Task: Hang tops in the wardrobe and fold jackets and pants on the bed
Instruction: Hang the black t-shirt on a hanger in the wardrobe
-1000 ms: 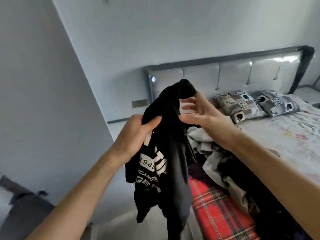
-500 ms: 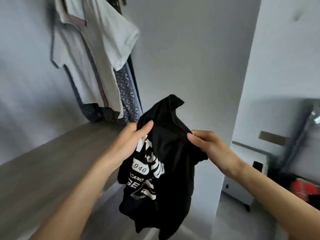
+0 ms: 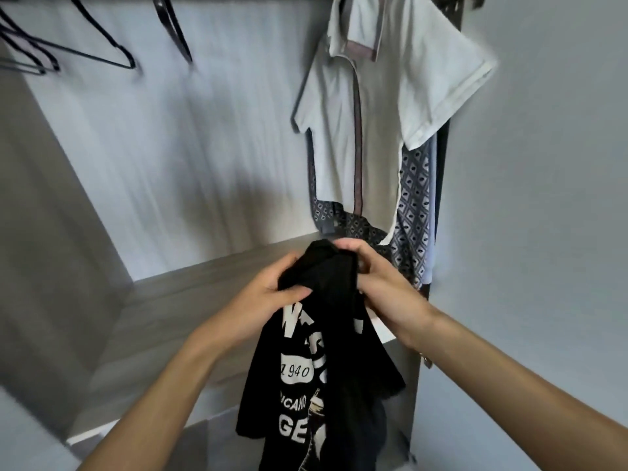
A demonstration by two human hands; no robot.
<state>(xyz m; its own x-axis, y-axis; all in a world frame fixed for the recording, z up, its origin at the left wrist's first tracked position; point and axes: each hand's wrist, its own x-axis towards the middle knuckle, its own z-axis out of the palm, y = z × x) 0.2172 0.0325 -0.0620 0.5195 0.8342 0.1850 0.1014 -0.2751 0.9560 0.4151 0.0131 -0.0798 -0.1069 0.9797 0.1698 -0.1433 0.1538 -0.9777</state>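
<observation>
A black T-shirt with white lettering hangs in front of me, bunched at its top. My left hand grips the bunched fabric from the left with the thumb on the front. My right hand grips the same top part from the right, fingers curled over it. Both hands are close together, just in front of the open wardrobe. The shirt's lower half dangles free below my wrists.
A white polo shirt and a patterned grey garment hang at the wardrobe's right side. Bare black hangers hang at the upper left. A grey wooden shelf runs below them. A pale wall stands to the right.
The view swung from the bed to the wardrobe interior. My hands came together on the top of the black T-shirt, which stayed held throughout.
</observation>
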